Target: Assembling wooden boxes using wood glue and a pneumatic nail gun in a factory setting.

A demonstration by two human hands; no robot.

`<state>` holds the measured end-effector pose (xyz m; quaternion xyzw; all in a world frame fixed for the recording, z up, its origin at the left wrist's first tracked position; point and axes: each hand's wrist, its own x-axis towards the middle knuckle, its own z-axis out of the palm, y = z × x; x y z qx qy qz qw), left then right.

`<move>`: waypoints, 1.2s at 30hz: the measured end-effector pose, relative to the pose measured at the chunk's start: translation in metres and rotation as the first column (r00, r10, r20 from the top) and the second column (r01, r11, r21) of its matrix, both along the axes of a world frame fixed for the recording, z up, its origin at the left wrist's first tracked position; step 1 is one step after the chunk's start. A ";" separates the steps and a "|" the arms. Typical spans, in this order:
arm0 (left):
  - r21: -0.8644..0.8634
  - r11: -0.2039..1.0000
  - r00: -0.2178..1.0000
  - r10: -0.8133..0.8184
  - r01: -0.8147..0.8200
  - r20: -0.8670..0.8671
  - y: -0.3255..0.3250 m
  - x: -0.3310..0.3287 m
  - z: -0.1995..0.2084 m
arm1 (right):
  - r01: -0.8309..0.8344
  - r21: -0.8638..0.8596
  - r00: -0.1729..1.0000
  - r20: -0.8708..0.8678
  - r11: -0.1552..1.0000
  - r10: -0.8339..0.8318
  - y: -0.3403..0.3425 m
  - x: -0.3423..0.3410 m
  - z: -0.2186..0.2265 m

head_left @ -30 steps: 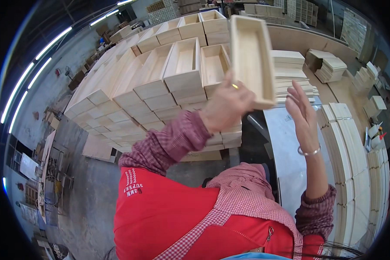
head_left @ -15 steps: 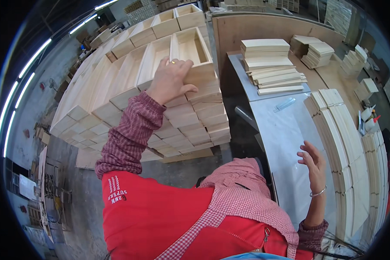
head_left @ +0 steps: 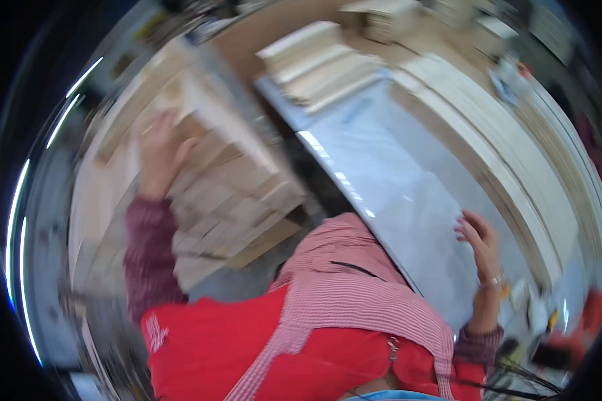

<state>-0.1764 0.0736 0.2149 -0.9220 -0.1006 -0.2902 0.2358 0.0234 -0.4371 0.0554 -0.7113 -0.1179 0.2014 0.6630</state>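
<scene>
My left hand [head_left: 159, 150] is at the near top edge of a stack of pale wooden open-top boxes [head_left: 214, 194]. Motion blurs it, but the thumb stands out apart from the fingers, and whether the fingertips touch a box is unclear. Over the shiny pale tabletop [head_left: 408, 194] hovers my right hand [head_left: 481, 246], a bracelet at its wrist. Its fingers are slightly bent and apart, with nothing held in them.
At the table's far end lies a pile of thin wooden boards [head_left: 321, 67]. Long rows of pale wooden pieces [head_left: 495, 140] line its right side. Other wooden pieces [head_left: 384, 20] sit on a brown surface farther back. A dark gap separates the boxes from the table.
My view has swung to the right, so the boxes and table appear shifted left and tilted. The left hand remains by the top boxes; the right stays over the table.
</scene>
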 end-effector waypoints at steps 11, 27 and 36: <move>-0.584 0.553 0.632 -0.770 0.594 -0.088 -0.202 0.299 -0.090 | 0.470 0.011 0.879 -0.096 0.882 -0.467 -0.113 -0.024 0.008; -0.355 0.381 0.348 -0.925 0.854 -0.156 -0.271 0.495 -0.190 | 0.812 0.221 0.583 -0.359 0.541 -0.729 -0.137 0.078 -0.014; -0.318 0.150 0.196 -0.973 0.936 0.118 -0.252 0.456 -0.203 | 0.857 0.319 0.516 -0.539 0.406 -0.666 -0.126 0.123 -0.018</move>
